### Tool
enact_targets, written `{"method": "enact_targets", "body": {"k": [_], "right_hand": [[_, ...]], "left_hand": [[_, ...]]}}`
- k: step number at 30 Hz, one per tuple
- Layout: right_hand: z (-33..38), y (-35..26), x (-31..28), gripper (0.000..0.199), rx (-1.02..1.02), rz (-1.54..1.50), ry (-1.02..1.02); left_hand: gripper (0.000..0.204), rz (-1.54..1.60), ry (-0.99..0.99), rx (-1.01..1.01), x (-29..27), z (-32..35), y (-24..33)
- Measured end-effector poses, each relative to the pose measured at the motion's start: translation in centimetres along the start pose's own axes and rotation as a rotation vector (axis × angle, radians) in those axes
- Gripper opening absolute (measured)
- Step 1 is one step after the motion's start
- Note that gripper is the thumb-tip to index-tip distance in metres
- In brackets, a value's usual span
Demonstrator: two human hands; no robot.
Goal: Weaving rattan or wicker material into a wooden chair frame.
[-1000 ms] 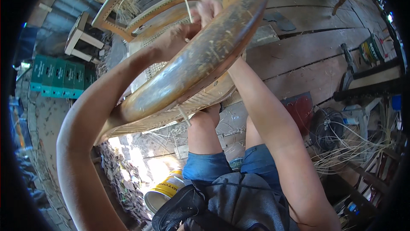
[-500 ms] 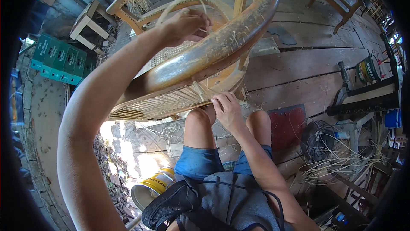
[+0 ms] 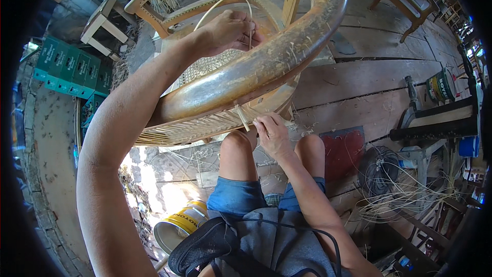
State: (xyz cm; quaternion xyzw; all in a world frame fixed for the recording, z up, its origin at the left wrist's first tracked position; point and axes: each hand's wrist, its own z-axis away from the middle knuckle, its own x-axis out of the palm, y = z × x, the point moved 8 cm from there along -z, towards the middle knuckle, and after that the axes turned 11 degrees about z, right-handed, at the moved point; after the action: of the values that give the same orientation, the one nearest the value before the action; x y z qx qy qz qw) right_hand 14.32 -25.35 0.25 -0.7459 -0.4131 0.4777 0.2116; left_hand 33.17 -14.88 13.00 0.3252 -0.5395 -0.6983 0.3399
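Note:
A curved wooden chair rail (image 3: 241, 72) with a worn, scratched finish crosses in front of me. My left hand (image 3: 230, 32) reaches over it, fingers closed on a pale cane strip (image 3: 221, 1) that arches up behind the hand and drops between the fingers toward the rail's inner side. Woven cane (image 3: 200, 68) shows below that wrist. On the near side, strands of cane (image 3: 200, 134) run under the rail, and a short light peg (image 3: 242, 118) sticks out of it. Beside the peg my right hand (image 3: 272, 134) is pinched closed; a thin cane strand seems to lead into its fingertips.
Green crates (image 3: 69, 67) and a small unfinished stool frame (image 3: 105, 28) stand left. A yellow can (image 3: 182, 221) lies by my legs. Right are a coil of dark strand (image 3: 379, 167), loose cane (image 3: 405, 202), a paint bucket (image 3: 442, 85) and another chair (image 3: 405, 0).
The cane loop above my left hand stands taller and narrower, and that hand has shifted slightly. The peg's lower end points farther right. My right hand stays nearly in place.

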Motion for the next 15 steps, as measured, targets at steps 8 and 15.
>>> {"method": "enact_targets", "body": {"k": [8,15], "right_hand": [[-0.3,0.2,0.4,0.009,0.024,-0.052,-0.093],[-1.0,-4.4,-5.2,0.011,0.339,-0.382,-0.080]], "left_hand": [[0.023,0.012,0.279,-0.078,-2.9,0.8,-1.0],[0.016,-0.004,0.236,-0.074,-3.1,0.4,-1.0]]}}
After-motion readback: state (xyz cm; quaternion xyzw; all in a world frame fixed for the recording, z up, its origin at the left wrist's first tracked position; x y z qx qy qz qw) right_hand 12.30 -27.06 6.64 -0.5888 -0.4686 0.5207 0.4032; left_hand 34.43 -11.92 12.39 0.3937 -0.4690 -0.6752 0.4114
